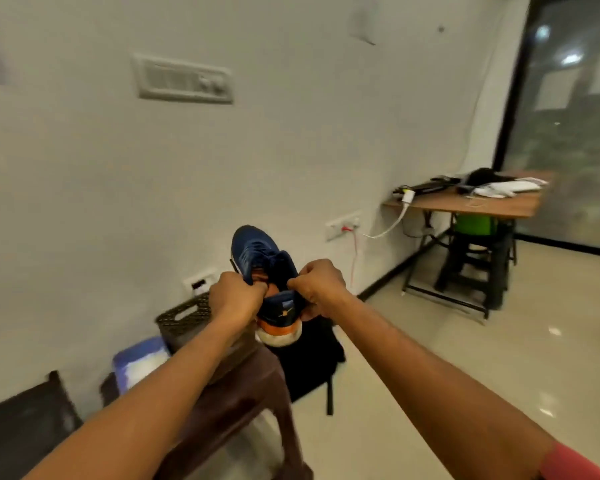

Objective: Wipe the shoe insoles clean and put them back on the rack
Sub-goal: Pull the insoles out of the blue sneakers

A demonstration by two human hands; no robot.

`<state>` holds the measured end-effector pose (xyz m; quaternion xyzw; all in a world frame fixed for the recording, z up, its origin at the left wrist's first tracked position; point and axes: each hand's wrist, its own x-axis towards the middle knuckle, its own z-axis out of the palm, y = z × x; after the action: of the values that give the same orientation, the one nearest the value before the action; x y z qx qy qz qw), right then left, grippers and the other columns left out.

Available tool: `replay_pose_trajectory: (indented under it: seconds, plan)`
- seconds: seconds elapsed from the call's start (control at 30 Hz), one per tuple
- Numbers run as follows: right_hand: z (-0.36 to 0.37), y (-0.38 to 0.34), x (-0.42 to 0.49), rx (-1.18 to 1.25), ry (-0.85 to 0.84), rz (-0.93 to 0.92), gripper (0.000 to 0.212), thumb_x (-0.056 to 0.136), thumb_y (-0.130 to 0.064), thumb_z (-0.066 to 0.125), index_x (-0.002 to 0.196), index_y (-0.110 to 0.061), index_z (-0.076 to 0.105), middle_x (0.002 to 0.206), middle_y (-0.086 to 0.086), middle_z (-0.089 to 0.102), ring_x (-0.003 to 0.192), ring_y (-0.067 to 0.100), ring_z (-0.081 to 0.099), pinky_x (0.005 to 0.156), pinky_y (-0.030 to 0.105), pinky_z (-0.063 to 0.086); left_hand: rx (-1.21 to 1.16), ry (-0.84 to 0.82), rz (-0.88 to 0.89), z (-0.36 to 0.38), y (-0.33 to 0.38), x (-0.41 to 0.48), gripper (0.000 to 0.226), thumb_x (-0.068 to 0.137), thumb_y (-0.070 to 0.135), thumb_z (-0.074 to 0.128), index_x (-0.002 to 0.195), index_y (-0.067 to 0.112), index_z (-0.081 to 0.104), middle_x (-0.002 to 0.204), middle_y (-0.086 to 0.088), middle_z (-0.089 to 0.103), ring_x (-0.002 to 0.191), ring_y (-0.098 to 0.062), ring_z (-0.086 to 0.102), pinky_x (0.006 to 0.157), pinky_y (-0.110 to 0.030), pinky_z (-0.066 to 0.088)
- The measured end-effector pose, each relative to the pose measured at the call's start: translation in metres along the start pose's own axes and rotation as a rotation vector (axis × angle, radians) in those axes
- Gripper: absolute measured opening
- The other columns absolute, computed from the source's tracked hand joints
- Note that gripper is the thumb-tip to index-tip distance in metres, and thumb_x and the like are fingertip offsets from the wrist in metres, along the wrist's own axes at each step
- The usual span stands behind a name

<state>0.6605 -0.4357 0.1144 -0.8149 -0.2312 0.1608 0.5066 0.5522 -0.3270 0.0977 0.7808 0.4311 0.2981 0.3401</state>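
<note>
A pale wall [291, 150] fills most of the frame, with a glossy tiled floor [465, 358] across the lower right and a dark glass panel [568, 116] at the upper right. Before that panel stands a wooden table [482, 204] with cluttered items on it (too blurred to name). At lower centre sits a brown stool [253, 386], a black bag [312, 362] just right of it and a dark woven basket [184, 315] at its far left.

Just below the middle of the frame, above the stool, both hands hold up a shoe [257, 252] with its heel toward the camera and its toe tipped up and away. It has a navy upper, an orange heel band and a white sole. Orange shows inside the opening, but whether that is the insole is unclear. The left hand [238, 297] has its fingers curled tight on the collar's left edge; the right hand [321, 285] pinches the right edge the same way.
</note>
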Motion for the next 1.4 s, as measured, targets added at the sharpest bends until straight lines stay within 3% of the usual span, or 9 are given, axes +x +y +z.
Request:
replay_pose_trajectory:
  seconds: [0.13,0.37,0.63,0.73,0.83,1.0,1.13,1.23,1.4]
  plan:
    - [-0.076,0.092,0.028,-0.060,0.144,0.074,0.016,0.074,-0.020,0.079,0.076,-0.012,0.065,0.079,0.015,0.070,0.060,0.036,0.071,0.047,0.048,0.060,-0.054,-0.145,0.061,0.118,0.028,-0.026,0.027,0.077,0.039,0.069,0.079,0.013,0.074,0.075,-0.010,0.074,0.069,-0.032,0.072,0.065,-0.043,0.063]
    - [-0.119,0.322,0.041,-0.245,0.182,0.283,0.013,0.073,-0.022,0.075,0.081,-0.015,0.066,0.078,0.011,0.071,0.068,0.030,0.071,0.065,0.045,0.063,0.055,-0.508,0.043,0.304,-0.045,-0.111,0.057,0.090,0.060,0.060,0.074,0.007,0.073,0.066,-0.011,0.073,0.064,-0.027,0.072,0.065,-0.042,0.063]
    - [-0.046,0.581,-0.011,-0.316,0.104,0.577,0.009,0.071,-0.013,0.067,0.076,-0.009,0.061,0.064,0.010,0.065,0.055,0.032,0.066,0.056,0.046,0.060,0.266,-0.947,-0.094,0.447,-0.203,-0.218,0.025,0.085,0.028,0.068,0.069,0.012,0.058,0.070,-0.005,0.063,0.073,-0.023,0.063,0.068,-0.035,0.054]
    - [-0.024,0.657,-0.035,-0.318,0.062,0.687,0.008,0.071,-0.014,0.066,0.075,-0.012,0.059,0.062,0.010,0.066,0.052,0.031,0.066,0.054,0.048,0.059,0.252,-1.126,-0.150,0.471,-0.244,-0.258,0.011,0.088,0.027,0.068,0.090,0.018,0.063,0.094,-0.002,0.072,0.094,-0.019,0.069,0.083,-0.035,0.059]
    - [-0.005,0.714,-0.058,-0.297,0.037,0.797,0.005,0.071,-0.017,0.061,0.075,-0.015,0.059,0.063,0.010,0.067,0.052,0.033,0.066,0.052,0.049,0.059,0.300,-1.201,-0.187,0.482,-0.279,-0.279,0.026,0.093,0.030,0.064,0.114,0.015,0.067,0.115,0.000,0.070,0.111,-0.019,0.065,0.096,-0.031,0.054]
    - [0.018,0.753,-0.083,-0.313,0.034,0.891,0.013,0.078,-0.035,0.065,0.079,-0.024,0.057,0.069,0.007,0.068,0.056,0.031,0.067,0.055,0.046,0.060,0.326,-1.160,-0.232,0.489,-0.311,-0.289,0.027,0.093,0.029,0.064,0.074,0.017,0.049,0.068,0.006,0.037,0.070,-0.014,0.042,0.070,-0.023,0.038]
    - [0.017,0.731,-0.074,-0.430,-0.034,0.917,0.030,0.080,-0.047,0.065,0.088,-0.021,0.053,0.078,0.006,0.065,0.065,0.029,0.067,0.061,0.035,0.058,0.296,-1.135,-0.223,0.485,-0.305,-0.284,0.029,0.095,0.027,0.064,0.074,0.018,0.045,0.067,0.006,0.039,0.066,-0.013,0.042,0.069,-0.023,0.040]
    - [0.011,0.695,-0.068,-0.477,-0.011,0.877,0.031,0.084,-0.038,0.066,0.095,-0.014,0.050,0.084,0.004,0.060,0.073,0.025,0.061,0.062,0.030,0.050,0.264,-1.113,-0.204,0.469,-0.280,-0.267,0.019,0.096,0.026,0.063,0.084,0.011,0.059,0.080,-0.009,0.060,0.079,-0.022,0.062,0.076,-0.028,0.051]
    - [-0.016,0.634,-0.033,-0.316,0.085,0.737,0.041,0.076,-0.039,0.066,0.108,-0.016,0.060,0.096,0.006,0.070,0.079,0.028,0.069,0.075,0.042,0.060,0.227,-0.953,-0.109,0.426,-0.226,-0.213,0.013,0.093,0.021,0.061,0.089,0.009,0.059,0.084,-0.004,0.055,0.092,-0.029,0.066,0.082,-0.035,0.053]
